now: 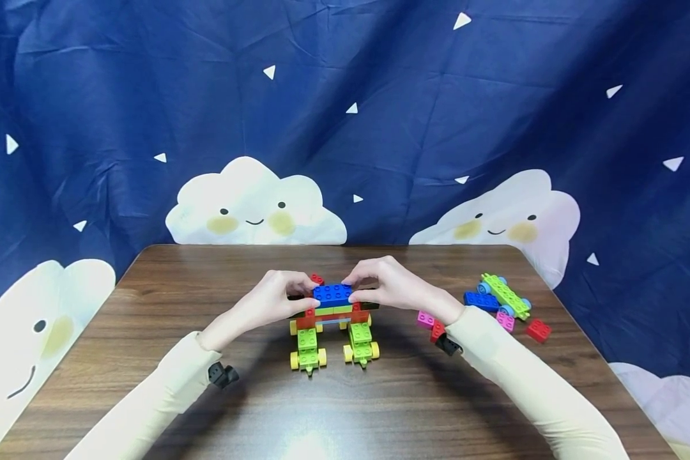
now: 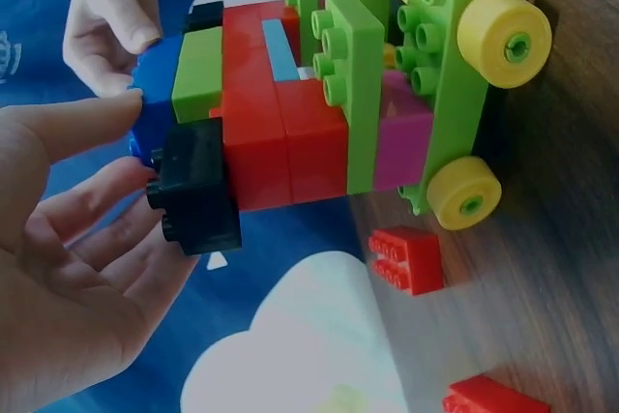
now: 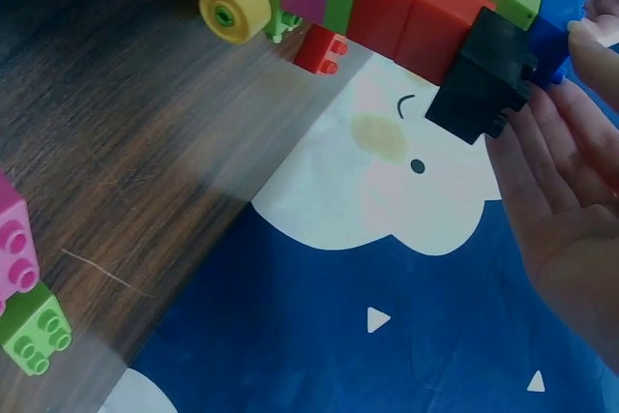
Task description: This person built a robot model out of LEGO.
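"Head view: where is the blue brick, and who has it?"

"It sits at the very top of the stacked vehicle, over a lime-green layer. The left hand and the right hand pinch it from opposite ends, thumb and fingers at each."

"Is it pushed fully home?"

"I can't tell. From the left wrist it looks flush against the green, but whether the studs have locked is hidden."

"What worries you, then?"

"Uneven pressure, mostly. If one hand bears down harder, I'd expect the blue brick to tip and catch at one end only. Then there's the black brick, jutting out beside the red middle bricks, close to the left fingers; a careless knuckle could lever it loose."

"And underneath?"

"Two wheeled bases stand side by side on the table. Yellow wheels can roll, so a slanted push might slide the whole thing or twist the joints."

"Could the loose pieces on the right interfere?"

"Hardly. The spare blue brick and the blue-wheeled base lie well apart from the vehicle."
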The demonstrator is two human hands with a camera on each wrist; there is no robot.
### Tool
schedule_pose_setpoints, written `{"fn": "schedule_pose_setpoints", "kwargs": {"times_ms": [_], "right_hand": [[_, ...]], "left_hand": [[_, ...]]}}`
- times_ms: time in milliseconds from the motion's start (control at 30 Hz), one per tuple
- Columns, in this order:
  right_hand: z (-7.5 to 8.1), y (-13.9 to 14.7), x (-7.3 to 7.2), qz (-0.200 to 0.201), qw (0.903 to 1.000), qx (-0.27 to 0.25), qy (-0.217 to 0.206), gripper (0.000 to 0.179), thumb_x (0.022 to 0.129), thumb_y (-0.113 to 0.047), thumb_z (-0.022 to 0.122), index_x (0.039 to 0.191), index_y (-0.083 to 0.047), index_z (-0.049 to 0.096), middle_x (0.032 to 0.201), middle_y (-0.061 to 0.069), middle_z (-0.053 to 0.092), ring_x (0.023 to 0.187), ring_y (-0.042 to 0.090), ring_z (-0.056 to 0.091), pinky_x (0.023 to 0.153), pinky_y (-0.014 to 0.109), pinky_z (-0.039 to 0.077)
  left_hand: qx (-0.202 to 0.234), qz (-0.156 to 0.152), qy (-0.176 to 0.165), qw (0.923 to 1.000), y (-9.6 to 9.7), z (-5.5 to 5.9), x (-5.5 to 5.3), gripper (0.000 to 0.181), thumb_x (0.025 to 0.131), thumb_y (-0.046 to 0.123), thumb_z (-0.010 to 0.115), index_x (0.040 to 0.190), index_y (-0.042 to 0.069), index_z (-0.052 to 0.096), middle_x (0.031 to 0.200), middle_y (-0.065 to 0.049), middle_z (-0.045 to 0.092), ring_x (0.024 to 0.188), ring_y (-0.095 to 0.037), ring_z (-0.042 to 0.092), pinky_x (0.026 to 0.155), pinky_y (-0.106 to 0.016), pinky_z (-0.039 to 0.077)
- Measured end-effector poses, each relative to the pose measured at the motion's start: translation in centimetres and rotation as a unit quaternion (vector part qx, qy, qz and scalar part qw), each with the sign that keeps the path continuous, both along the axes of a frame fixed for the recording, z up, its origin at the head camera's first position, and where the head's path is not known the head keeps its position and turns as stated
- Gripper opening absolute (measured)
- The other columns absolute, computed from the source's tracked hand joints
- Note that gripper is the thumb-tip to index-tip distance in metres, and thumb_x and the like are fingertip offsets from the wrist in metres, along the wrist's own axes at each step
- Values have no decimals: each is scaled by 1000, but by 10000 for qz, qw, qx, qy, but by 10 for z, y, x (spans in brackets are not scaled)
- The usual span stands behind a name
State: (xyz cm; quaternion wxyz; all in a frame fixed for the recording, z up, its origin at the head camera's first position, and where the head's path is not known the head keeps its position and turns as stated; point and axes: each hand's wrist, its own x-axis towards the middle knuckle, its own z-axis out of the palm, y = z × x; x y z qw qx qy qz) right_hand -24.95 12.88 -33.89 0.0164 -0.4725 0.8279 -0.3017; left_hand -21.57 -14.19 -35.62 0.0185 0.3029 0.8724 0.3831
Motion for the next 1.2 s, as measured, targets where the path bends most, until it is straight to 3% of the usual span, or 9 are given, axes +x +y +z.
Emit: {"fn": "schedule_pose_setpoints", "kwargs": {"times_ms": [633, 833, 1000, 1200], "right_hand": [[3, -3, 3, -173, 9995, 266, -92, 29, 85, -17, 77, 111, -6, 73, 106, 8, 74, 94, 17, 72, 84, 25, 59], [5, -4, 6, -105, 9988, 422, 207, 29, 87, -17, 76, 114, -6, 72, 106, 7, 74, 93, 15, 72, 85, 29, 59], [6, 0, 6, -122, 9975, 430, 539, 30, 89, -21, 74, 116, -8, 71, 109, 5, 73, 97, 15, 70, 87, 30, 59], [15, 22, 5, -653, 9952, 54, 721, 29, 89, -24, 75, 115, -12, 72, 109, 0, 74, 101, 15, 69, 88, 37, 58]], "left_hand": [[-141, 79, 129, 9998, 2, 0, 2, 25, 86, 20, 77, 107, 6, 73, 96, -5, 77, 84, -11, 72, 84, -32, 60], [-313, 48, 400, 9987, 0, -1, 1, 25, 87, 23, 77, 106, 7, 74, 95, -3, 77, 82, -8, 71, 78, -28, 60], [-370, 69, 414, 9984, -1, 1, 1, 24, 87, 24, 77, 105, 9, 74, 93, -2, 77, 81, -7, 70, 77, -28, 60], [-455, 164, 434, 9979, 1, -2, 1, 26, 87, 26, 76, 108, 10, 74, 95, -1, 77, 85, -9, 71, 80, -30, 59]]}}
